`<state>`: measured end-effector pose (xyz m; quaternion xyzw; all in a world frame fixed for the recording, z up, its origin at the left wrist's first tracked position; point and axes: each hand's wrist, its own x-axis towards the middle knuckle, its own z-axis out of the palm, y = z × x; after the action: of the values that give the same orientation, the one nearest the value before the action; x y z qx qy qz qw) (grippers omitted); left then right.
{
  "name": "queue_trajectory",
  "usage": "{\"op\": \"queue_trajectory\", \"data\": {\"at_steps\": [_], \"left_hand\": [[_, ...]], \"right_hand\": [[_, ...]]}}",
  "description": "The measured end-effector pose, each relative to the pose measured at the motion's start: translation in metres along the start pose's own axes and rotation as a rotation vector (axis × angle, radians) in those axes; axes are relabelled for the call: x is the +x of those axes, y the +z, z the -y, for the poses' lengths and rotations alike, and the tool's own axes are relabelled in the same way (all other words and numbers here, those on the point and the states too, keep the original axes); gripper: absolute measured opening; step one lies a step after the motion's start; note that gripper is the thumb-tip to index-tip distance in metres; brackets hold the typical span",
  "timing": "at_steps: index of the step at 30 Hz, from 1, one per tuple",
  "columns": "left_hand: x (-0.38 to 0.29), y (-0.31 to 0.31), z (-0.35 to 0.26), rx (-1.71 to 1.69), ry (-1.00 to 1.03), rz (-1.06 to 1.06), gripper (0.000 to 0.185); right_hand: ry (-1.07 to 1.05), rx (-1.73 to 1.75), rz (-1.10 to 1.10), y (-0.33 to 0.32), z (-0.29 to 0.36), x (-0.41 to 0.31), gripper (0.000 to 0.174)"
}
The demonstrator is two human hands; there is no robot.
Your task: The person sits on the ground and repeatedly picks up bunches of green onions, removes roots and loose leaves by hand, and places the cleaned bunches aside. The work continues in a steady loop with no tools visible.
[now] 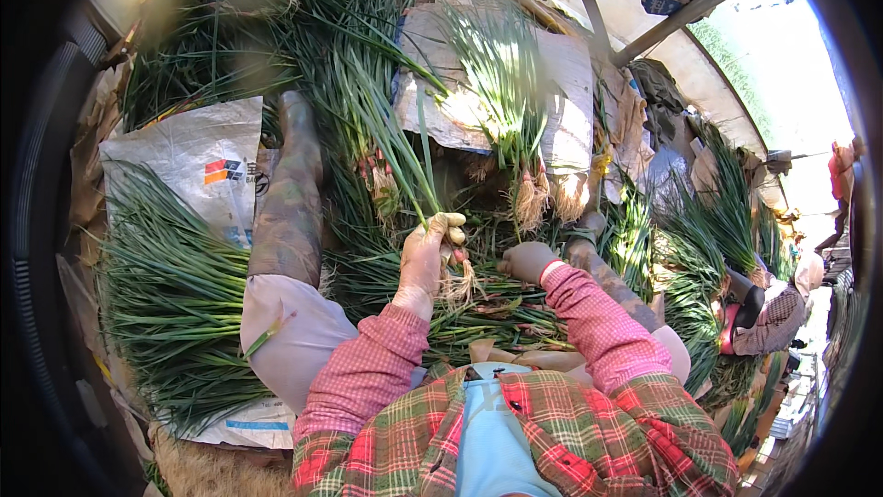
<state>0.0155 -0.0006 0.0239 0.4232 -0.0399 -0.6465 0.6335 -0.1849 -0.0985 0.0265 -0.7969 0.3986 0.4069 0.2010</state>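
Note:
My left hand (422, 259), with pale coverings on its fingers, grips a few spring onions (407, 159). Their green leaves point up and away from me, while reddish bulbs and stringy roots (461, 280) hang below the fingers. To the right, my right hand (530, 262) wears a grey glove and has its fingers curled, apart from the left hand. A thin green strand rises just above it; whether the fingers pinch it is unclear. Loose leaves and stalks (483, 321) cover the ground beneath both hands.
A bunch of rooted spring onions (510, 97) lies on sacking (421, 38) ahead. Another bunch (172, 297) rests over a printed white sack (179, 135) at my left. A large green heap (227, 28) fills the far left. A co-worker's sleeve (769, 321) shows at right.

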Motion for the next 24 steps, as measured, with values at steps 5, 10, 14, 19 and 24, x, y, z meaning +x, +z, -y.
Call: {"op": "queue_trajectory", "data": {"at_steps": [5,10,14,19,24], "left_hand": [[0.003,0.001,0.005,0.001,-0.057,0.048,0.038],[0.002,-0.001,0.013,-0.068,-0.088,-0.005,0.035],[0.000,0.005,0.015,-0.101,-0.032,-0.053,0.035],[-0.009,0.014,0.014,-0.092,-0.018,-0.047,0.034],[-0.010,0.009,0.015,0.200,0.085,-0.048,0.028]], "right_hand": [[-0.224,0.848,-0.507,-0.035,0.029,0.014,0.050],[-0.310,1.440,-0.454,-0.065,0.077,0.034,0.035],[-0.114,1.927,-0.630,-0.061,0.098,0.033,0.025],[-0.341,2.260,-0.584,-0.068,0.073,0.013,0.030],[-0.051,1.301,-1.088,-0.071,0.039,0.005,0.031]]}}
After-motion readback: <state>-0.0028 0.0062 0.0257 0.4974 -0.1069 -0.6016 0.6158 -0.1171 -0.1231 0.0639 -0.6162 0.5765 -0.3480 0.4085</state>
